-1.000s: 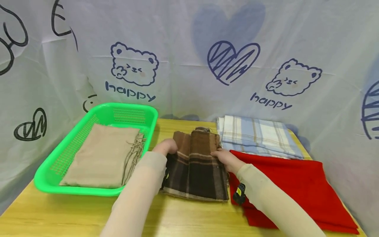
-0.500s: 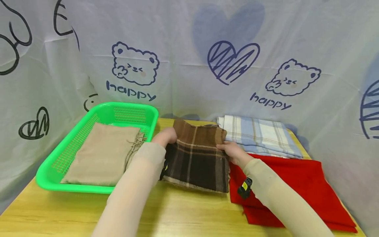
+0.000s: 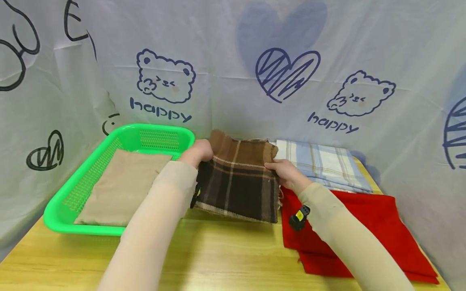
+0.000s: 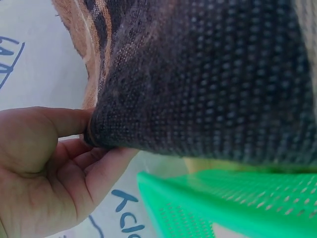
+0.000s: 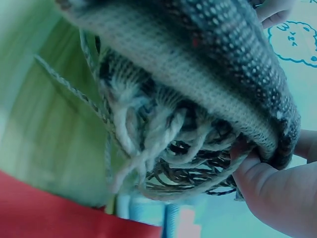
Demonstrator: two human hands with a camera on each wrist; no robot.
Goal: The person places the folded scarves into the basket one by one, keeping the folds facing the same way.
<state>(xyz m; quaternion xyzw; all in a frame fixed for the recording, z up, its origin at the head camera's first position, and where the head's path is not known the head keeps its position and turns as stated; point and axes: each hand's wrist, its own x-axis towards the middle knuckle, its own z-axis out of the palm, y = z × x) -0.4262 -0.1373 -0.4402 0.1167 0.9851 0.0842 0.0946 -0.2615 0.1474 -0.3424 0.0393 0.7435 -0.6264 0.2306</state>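
A folded brown and black plaid scarf [image 3: 240,182] with twisted fringe [image 5: 163,134] is held between both hands, its front edge lifted off the table. My left hand [image 3: 199,152] grips the scarf's left edge; in the left wrist view the thumb lies on one side of the cloth and the fingers on the other. On the opposite edge my right hand [image 3: 287,171] pinches the cloth, with the thumb beside the fringe in the right wrist view. Left of the scarf stands a green plastic basket [image 3: 85,229] holding a folded beige cloth [image 3: 120,186].
A folded red cloth [image 3: 356,230] lies at the right of the wooden table [image 3: 225,258]. Behind it is a folded blue and white plaid cloth [image 3: 320,163]. A printed white curtain [image 3: 233,97] hangs along the back and sides.
Both hands have raised the plaid scarf off the table, and it has shifted slightly left and away from me. Its folded top has spread flatter. The basket and other cloths stay put.
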